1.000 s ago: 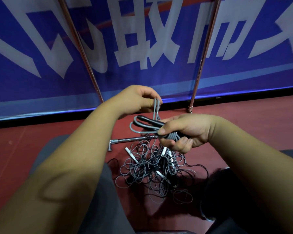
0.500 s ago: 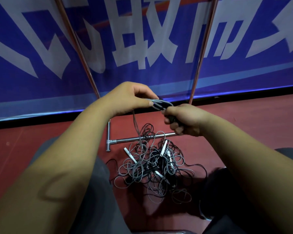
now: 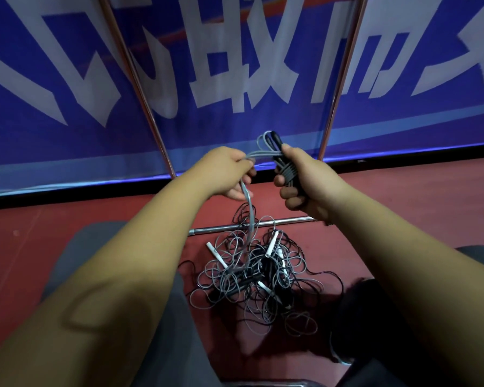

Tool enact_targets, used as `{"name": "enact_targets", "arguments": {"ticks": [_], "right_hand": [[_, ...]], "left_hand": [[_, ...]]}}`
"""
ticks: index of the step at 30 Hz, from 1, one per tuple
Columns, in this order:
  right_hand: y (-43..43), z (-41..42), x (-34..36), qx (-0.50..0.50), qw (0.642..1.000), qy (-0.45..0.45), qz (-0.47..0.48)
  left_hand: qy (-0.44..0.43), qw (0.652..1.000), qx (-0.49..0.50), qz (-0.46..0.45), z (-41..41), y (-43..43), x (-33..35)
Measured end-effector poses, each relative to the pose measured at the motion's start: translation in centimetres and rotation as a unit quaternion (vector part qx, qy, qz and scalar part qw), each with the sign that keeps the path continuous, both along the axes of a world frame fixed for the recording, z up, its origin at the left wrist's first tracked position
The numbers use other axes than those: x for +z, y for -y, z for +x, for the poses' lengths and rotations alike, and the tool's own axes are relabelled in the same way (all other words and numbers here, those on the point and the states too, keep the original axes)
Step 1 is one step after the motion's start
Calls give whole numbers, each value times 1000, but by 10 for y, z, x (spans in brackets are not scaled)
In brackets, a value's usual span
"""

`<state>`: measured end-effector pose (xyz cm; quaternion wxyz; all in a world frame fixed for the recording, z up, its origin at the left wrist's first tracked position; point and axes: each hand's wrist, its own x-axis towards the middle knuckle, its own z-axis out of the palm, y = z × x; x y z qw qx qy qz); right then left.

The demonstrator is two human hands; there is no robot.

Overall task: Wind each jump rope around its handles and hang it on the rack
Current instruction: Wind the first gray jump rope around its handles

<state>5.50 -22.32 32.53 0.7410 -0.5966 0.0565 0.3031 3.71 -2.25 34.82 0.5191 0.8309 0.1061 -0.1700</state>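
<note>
Quick update: our hands have come up and pulled apart since a moment ago. The right hand (image 3: 308, 182) now holds the black handles (image 3: 275, 139) upright, grip closed around them with several grey turns already on. The left hand (image 3: 224, 171), at its 9 o'clock, pinches the jump rope (image 3: 263, 155) taut for another wrap. The tail still drops to the tangled pile (image 3: 252, 272) on the floor (image 3: 403, 205) at 6 o'clock, so we reckon there's plenty of winding left before the rack (image 3: 342, 79).

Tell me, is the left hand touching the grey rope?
Touching. The head view shows the left hand gripping the grey rope, which passes through its curled fingers.
</note>
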Motion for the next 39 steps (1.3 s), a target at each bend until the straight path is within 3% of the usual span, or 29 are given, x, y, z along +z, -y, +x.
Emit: {"name": "enact_targets", "arguments": {"ticks": [3, 8, 10, 14, 20, 24, 28, 31, 33, 35, 39], "right_hand": [[4, 6, -2, -39, 999, -12, 1], [8, 7, -1, -68, 998, 0, 5], [9, 10, 1, -71, 997, -1, 12], [13, 13, 11, -49, 998, -1, 42], [13, 11, 16, -38, 996, -6, 83], [16, 13, 15, -57, 995, -9, 87], [20, 15, 10, -88, 994, -1, 58], [20, 16, 7, -111, 993, -4, 50], [21, 17, 8, -115, 991, -10, 62], [21, 17, 11, -100, 992, -17, 81], [16, 11, 17, -21, 993, -31, 115]], "left_hand": [[25, 994, -34, -104, -1, -7, 12], [31, 978, -152, -138, -8, -15, 22], [46, 980, -176, -83, -9, -16, 23], [78, 970, -186, 138, -3, -17, 13], [73, 974, -76, 202, -1, -8, 7], [28, 996, -48, 73, -2, -10, 9], [-20, 994, -77, -77, -3, -17, 10], [-24, 987, -123, -100, -5, -23, 10], [-9, 987, -151, -55, -5, -26, 8], [12, 986, -158, 45, -3, -28, 6], [57, 971, -118, 198, 4, -25, -1]]}}
